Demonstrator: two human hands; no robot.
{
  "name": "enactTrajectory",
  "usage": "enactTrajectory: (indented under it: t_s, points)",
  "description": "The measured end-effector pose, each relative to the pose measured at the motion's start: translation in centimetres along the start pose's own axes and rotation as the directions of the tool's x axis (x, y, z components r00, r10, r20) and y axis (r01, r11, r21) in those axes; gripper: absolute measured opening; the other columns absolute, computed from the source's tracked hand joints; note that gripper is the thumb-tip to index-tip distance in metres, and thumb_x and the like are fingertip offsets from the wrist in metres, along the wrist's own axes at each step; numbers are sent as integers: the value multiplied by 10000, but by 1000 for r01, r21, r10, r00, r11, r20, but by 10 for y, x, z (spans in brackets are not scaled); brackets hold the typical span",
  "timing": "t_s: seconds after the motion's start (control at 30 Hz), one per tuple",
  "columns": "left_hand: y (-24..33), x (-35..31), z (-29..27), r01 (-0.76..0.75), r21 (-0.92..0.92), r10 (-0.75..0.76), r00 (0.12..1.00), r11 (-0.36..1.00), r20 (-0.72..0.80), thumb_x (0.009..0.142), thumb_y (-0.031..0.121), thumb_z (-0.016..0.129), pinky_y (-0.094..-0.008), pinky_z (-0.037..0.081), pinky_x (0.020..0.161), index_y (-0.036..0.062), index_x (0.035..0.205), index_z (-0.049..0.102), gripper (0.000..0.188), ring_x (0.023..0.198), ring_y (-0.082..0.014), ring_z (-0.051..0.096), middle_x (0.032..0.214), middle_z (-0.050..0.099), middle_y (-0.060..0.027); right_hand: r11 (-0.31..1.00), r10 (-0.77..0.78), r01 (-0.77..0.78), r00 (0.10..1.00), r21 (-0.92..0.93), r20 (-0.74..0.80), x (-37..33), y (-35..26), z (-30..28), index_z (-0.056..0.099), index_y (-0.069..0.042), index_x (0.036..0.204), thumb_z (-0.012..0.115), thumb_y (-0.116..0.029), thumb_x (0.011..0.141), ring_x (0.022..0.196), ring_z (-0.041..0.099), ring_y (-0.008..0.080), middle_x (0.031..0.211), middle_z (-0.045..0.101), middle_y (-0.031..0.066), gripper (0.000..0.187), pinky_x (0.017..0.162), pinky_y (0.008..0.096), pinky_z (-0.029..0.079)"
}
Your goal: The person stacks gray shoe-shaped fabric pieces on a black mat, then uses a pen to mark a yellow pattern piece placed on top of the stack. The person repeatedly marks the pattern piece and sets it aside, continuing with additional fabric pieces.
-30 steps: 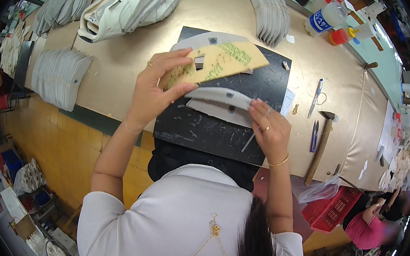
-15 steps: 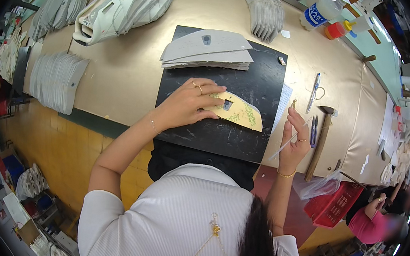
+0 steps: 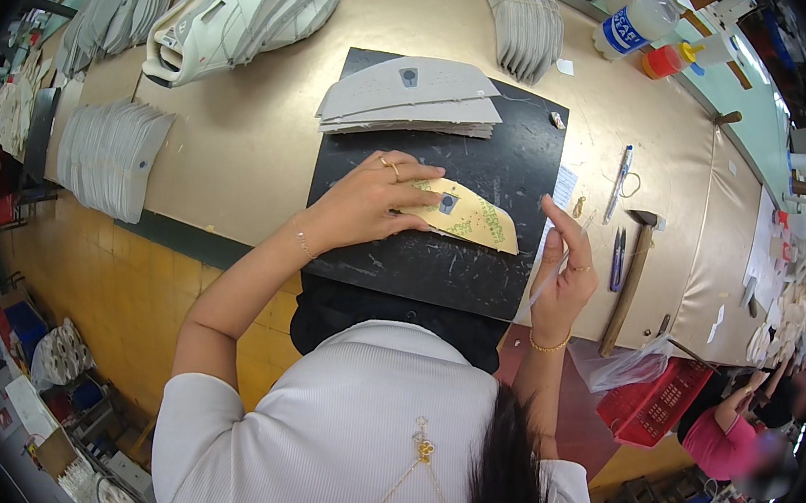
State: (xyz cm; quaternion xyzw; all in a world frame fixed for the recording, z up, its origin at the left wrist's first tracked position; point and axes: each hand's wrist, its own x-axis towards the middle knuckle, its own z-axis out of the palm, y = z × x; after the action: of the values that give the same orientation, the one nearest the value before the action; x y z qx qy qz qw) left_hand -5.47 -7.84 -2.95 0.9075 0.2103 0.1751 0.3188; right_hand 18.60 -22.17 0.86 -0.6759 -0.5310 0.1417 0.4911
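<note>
My left hand [image 3: 369,197] lies over the left end of a yellow curved template [image 3: 481,222] with green writing. Its fingers press the top while the thumb grips the lower edge. Through the template's small window shows a grey patch with a dark mark, like those on the grey pieces behind. My right hand [image 3: 565,283] hovers just right of the template, over the black mat's [image 3: 392,265] edge. A thin, pale, see-through rod [image 3: 544,288], like a pen refill, is held in it. The index finger is raised, and the rod's tip is hard to make out.
Behind the template lie stacked grey pieces [image 3: 391,88]. More stacks [image 3: 110,157] stand left and at the back, near a white-grey shoe [image 3: 216,21]. A hammer [image 3: 630,285], snips [image 3: 617,259] and a pen [image 3: 618,184] lie right. A red basket [image 3: 653,401] stands below the table edge.
My right hand has moved left toward the template, with the rod in it. The template has shifted slightly, so its window now frames the dark mark and the grey edge behind it is covered.
</note>
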Motion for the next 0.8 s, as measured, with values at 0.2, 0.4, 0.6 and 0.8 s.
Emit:
enactTrajectory:
  t_s: [0.2, 0.4, 0.6, 0.8]
  points:
    - [1, 0, 5, -28, 67, 29, 1000, 997, -2, 812, 256, 807, -390, 442, 1042, 112, 1122, 765, 344, 1200, -260, 568, 1362, 640, -25, 972, 119, -145, 982, 183, 145, 14, -12, 18, 712, -7, 1162, 619, -182, 1018, 888, 686, 253, 966, 731, 137, 245, 797, 343, 523]
    - [5, 0, 8, -56, 136, 61, 998, 989, -31, 815, 240, 794, -399, 448, 1023, 112, 1115, 757, 328, 1195, -258, 568, 1338, 639, -31, 997, 55, -37, 957, -67, 286, 30, -8, 58, 712, -17, 917, 667, -231, 978, 686, 653, 271, 803, 684, 113, 228, 622, 341, 498]
    - [5, -1, 10, -47, 128, 52, 998, 991, -40, 809, 239, 793, -407, 449, 1019, 113, 1117, 753, 335, 1186, -260, 570, 1297, 647, -38, 978, -59, 113, 957, -175, 285, 37, -2, 73, 692, -66, 832, 692, -246, 946, 653, 654, 275, 745, 669, 79, 213, 575, 357, 497]
    - [6, -1, 10, -49, 138, 55, 998, 989, -38, 798, 232, 799, -412, 447, 1017, 104, 1100, 746, 332, 1181, -262, 575, 1278, 652, -52, 927, -168, 256, 937, -273, 308, 37, 1, 79, 681, -85, 797, 709, -256, 919, 651, 640, 254, 721, 659, 58, 212, 584, 362, 505]
